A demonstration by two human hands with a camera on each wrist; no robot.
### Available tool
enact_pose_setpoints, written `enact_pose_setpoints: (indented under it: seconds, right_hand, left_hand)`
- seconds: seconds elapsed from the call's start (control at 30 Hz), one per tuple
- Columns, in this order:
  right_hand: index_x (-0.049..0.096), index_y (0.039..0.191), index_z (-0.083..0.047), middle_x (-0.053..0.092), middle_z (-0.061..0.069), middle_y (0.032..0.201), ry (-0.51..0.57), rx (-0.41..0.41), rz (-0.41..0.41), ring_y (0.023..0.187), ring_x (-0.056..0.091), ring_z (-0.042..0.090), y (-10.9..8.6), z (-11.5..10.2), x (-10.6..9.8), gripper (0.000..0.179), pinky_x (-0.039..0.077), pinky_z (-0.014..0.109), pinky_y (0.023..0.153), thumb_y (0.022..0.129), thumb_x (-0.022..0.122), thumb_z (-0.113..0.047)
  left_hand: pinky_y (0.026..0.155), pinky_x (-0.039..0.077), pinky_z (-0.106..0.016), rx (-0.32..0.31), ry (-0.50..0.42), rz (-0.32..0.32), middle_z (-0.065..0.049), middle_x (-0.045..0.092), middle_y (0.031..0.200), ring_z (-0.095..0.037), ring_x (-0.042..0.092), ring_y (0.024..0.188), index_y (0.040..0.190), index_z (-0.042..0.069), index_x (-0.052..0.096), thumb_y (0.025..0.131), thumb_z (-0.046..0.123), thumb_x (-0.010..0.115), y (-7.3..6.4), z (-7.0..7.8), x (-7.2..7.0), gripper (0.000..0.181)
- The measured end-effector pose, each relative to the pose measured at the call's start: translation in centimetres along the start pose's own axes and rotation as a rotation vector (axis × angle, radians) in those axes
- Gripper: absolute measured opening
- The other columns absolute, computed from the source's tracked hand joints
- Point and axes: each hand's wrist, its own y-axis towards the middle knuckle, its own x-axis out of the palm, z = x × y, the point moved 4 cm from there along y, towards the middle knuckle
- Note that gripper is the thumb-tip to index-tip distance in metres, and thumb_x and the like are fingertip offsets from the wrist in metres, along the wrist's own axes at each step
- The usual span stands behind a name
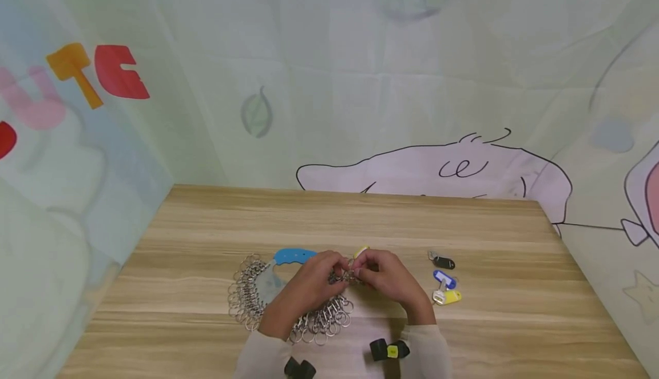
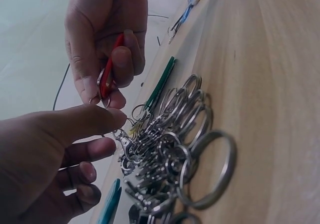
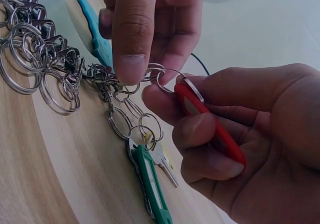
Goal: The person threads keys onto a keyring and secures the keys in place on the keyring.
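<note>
My right hand (image 1: 388,276) holds a red key tag (image 3: 215,126) between its thumb and curled fingers, with a metal key lying along the tag. The tag's thin ring meets a split ring (image 3: 155,73) that my left hand (image 1: 316,279) pinches between thumb and forefinger, shown in the right wrist view. That split ring belongs to a key carrier with a blue handle (image 1: 293,256), its curved edge lined with many metal clips and rings (image 1: 324,322). A green key tag (image 3: 150,184) with a key hangs from a ring close by.
To the right on the wooden table (image 1: 515,253) lie a black key tag (image 1: 444,262), a blue key tag (image 1: 445,279) and a yellow key tag (image 1: 452,296), with keys. Behind the table hangs a printed cloth backdrop (image 1: 334,93).
</note>
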Motion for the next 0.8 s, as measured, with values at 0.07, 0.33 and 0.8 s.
enact_pose_setpoints:
  seconds: [0.07, 0.33, 0.8]
  right_hand:
    - [0.069, 0.093, -0.001, 0.064, 0.006, 0.078, -0.002, -0.004, -0.001, 0.064, 0.055, 0.015, 0.01, -0.01, 0.02, 0.007, 0.048, 0.026, 0.058, 0.092, 0.064, 0.004]
    - [0.069, 0.094, -0.001, 0.064, 0.006, 0.079, 0.009, -0.012, -0.001, 0.066, 0.055, 0.016, 0.03, -0.05, 0.01, 0.007, 0.048, 0.027, 0.058, 0.092, 0.064, 0.004]
    - [0.069, 0.093, -0.002, 0.065, 0.006, 0.082, -0.013, 0.011, -0.001, 0.068, 0.055, 0.017, 0.03, 0.06, 0.15, 0.005, 0.047, 0.026, 0.059, 0.094, 0.065, 0.002]
  left_hand:
    - [0.076, 0.051, -0.029, -0.001, 0.004, 0.001, 0.002, 0.061, 0.094, -0.016, 0.06, 0.087, 0.101, 0.011, 0.065, 0.085, 0.01, 0.081, 0.01, -0.07, 0.01, 0.023]
    - [0.075, 0.051, -0.03, -0.014, 0.013, 0.008, 0.003, 0.061, 0.092, -0.015, 0.059, 0.086, 0.1, 0.012, 0.067, 0.086, 0.014, 0.081, -0.07, -0.07, -0.14, 0.02]
    - [0.075, 0.051, -0.03, -0.027, 0.016, 0.001, 0.004, 0.062, 0.092, -0.015, 0.06, 0.086, 0.098, 0.012, 0.069, 0.088, 0.017, 0.078, -0.04, -0.08, -0.2, 0.015]
